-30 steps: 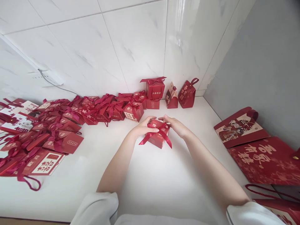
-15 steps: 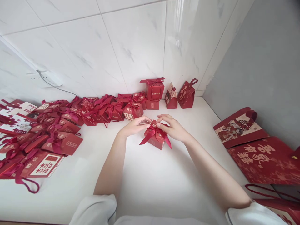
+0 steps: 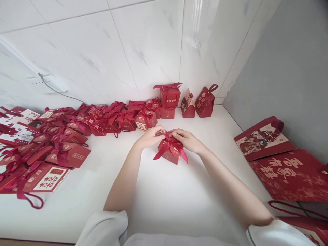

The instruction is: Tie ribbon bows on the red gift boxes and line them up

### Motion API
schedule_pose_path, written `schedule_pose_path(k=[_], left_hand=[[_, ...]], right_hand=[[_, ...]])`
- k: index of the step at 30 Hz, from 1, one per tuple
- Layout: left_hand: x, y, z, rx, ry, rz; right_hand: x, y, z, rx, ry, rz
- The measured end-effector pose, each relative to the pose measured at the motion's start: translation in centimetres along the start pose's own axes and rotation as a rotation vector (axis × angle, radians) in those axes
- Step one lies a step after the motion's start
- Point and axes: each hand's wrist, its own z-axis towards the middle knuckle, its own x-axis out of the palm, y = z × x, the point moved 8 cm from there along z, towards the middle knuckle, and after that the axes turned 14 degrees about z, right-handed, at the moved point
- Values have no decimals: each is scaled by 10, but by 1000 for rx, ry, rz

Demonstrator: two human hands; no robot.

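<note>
A small red gift box stands on the white tabletop in front of me, tied on top with a dark red ribbon bow. Two ribbon tails hang down over its near faces. At the bow's left side, my left hand pinches a ribbon loop between thumb and fingers. My right hand grips the bow from the right, thumb in front and fingers behind. The far side of the box is hidden by my hands and the ribbon.
Many ribboned red boxes crowd the left and back of the white table. A two-box stack and two small bags stand by the tiled wall. Larger red bags lie at the right by the grey panel.
My fingers have closed in on the bow from both sides and now pinch its loops. The box has stayed about where it was.
</note>
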Motion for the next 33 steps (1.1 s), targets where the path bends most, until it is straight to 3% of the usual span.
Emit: schedule_pose_path(k=[4,7,12,17,21,26,28,33], left_hand=[[-1,-7,5,-9,-185,65],[2,-3,7,-31,-189,92],[3,27,-1,-160,29,18],[3,29,-21,-17,324,-14],[7,33,-16,72,317,86],[48,41,-1,151,437,-50],[56,45,6,148,346,-133],[51,57,18,91,-62,-308]], right_hand=[[3,-2,1,-5,35,31],[-2,5,1,-52,2,10],[-22,11,-3,-23,-32,-27],[-51,-4,-15,197,50,-68],[-45,-15,-29,281,348,-144],[-41,-22,-21,235,323,-174],[-40,-27,-12,197,286,-138],[-42,-46,8,89,38,149]])
